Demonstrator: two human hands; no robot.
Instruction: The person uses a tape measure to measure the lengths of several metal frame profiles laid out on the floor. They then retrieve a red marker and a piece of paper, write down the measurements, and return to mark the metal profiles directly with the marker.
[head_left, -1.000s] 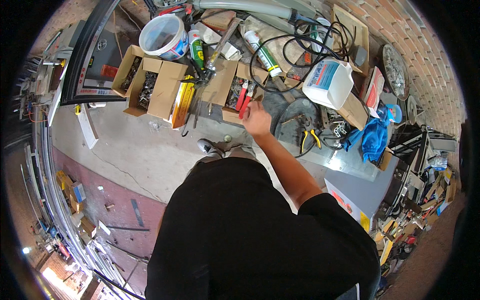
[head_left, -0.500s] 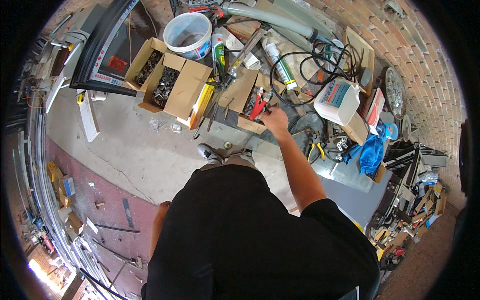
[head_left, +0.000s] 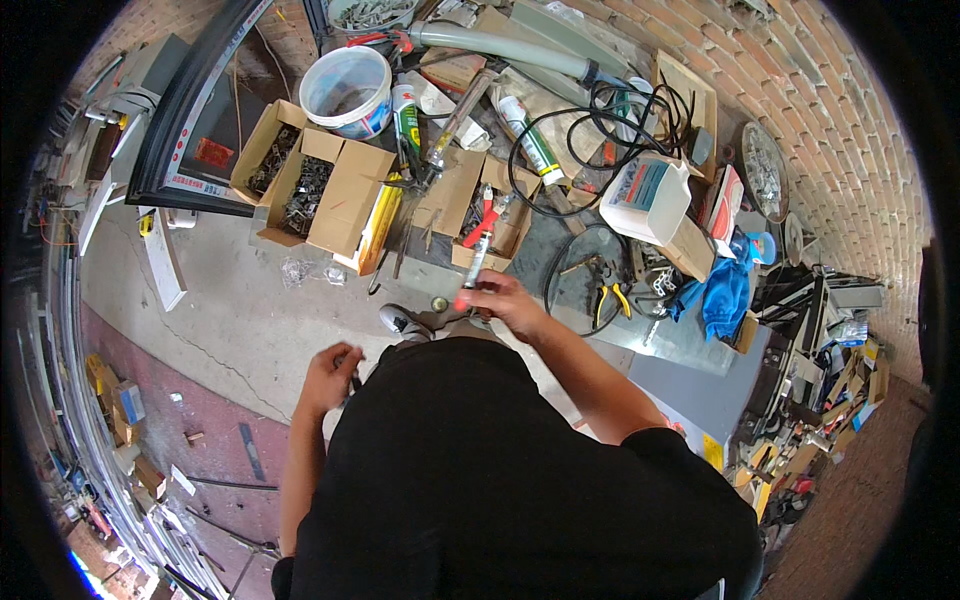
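The right hand (head_left: 505, 300) is closed around a slim tool (head_left: 472, 268) with a silvery shaft and red parts at both ends. It slants up from the fist toward the open box (head_left: 492, 215), its upper end just over the box's near edge, where another red-handled tool (head_left: 480, 222) lies. What kind of tool it is cannot be made out. The fingers cover its lower part.

The left hand (head_left: 330, 378) is curled loosely by the person's side over the concrete floor (head_left: 220, 310). Something small and dark (head_left: 354, 383) shows at the fingers, too small to tell. The person's black shirt (head_left: 500, 480) hides both the floor below and most of the shoe (head_left: 405, 322).
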